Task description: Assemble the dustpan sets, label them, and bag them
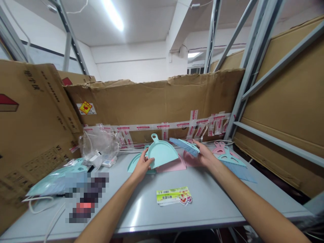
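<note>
Left grip point(143, 165) on mint dustpan point(163, 153)

A big pixelated patch point(86, 197) on the table point(215, 206) at lower left hides whatever's under it, and it cuts off part of the bagged teal dustpan set point(52, 180) too. Print on the green label strip point(173, 195) is way too small to read, same for the little white items point(108, 161) by the clear plastic bag point(98, 143). The left hand point(142, 165) covers part of a teal dustpan point(162, 152) and a lower teal dustpan point(135, 163), while the right hand point(206, 156) hides much of a teal brush point(184, 146). The left arm point(108, 209) and right arm point(253, 202) both run off the bottom edge.
</note>
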`<control>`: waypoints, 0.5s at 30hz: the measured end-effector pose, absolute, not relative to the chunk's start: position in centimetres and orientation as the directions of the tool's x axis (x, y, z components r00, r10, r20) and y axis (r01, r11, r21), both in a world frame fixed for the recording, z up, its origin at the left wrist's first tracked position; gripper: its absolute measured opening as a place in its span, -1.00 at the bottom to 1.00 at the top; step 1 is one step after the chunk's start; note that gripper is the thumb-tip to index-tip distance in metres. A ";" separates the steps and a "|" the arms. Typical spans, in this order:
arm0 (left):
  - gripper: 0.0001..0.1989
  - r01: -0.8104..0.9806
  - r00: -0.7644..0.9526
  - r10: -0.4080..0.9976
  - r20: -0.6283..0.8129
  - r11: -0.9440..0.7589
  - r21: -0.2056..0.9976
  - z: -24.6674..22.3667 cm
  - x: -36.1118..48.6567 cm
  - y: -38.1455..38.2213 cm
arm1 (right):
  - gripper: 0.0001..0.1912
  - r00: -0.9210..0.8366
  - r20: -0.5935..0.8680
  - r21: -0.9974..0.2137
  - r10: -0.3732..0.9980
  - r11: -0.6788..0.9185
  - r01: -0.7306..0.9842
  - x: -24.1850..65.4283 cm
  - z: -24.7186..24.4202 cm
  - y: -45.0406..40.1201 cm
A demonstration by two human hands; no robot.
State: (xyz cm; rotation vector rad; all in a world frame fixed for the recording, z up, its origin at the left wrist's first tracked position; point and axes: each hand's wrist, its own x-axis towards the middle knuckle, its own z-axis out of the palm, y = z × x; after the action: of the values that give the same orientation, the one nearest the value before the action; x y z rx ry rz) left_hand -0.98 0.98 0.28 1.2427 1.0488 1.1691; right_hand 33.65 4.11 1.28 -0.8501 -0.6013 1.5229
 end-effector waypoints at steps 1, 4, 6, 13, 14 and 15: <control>0.05 -0.054 0.124 0.991 0.047 -0.040 0.998 0.3 -1.0 1.0 | -0.89 -0.031 -0.191 -0.766 0.981 -0.169 -0.621 33.5 1.6 3.8; 0.05 -0.018 0.110 0.992 0.055 -0.053 0.998 0.5 -1.1 0.9 | -0.73 -0.057 -0.106 -0.778 0.993 -0.119 -0.617 33.3 2.2 2.8; 0.03 -0.005 0.112 0.993 0.048 -0.048 0.999 0.6 -1.1 0.8 | -0.60 -0.082 -0.031 -0.799 0.996 -0.074 -0.597 33.0 2.5 2.2; -0.07 0.039 0.141 0.987 0.077 -0.084 0.996 0.7 -0.9 0.4 | -0.60 -0.128 0.053 -0.852 0.990 -0.022 -0.523 32.1 2.1 1.9; -0.09 0.038 0.142 0.986 0.088 -0.095 0.995 0.7 -1.0 0.4 | -0.59 -0.087 0.054 -0.860 0.995 0.002 -0.510 32.1 1.9 2.1; -0.11 0.034 0.142 0.984 0.105 -0.111 0.993 0.7 -1.0 0.4 | -0.58 -0.041 0.050 -0.870 0.998 0.023 -0.493 32.1 1.8 2.2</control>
State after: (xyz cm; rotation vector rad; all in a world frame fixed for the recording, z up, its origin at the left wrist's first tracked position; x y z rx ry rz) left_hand -0.98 0.44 0.67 1.3832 1.0811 1.1617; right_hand 32.14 2.23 1.77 -0.7709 -0.8747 1.4200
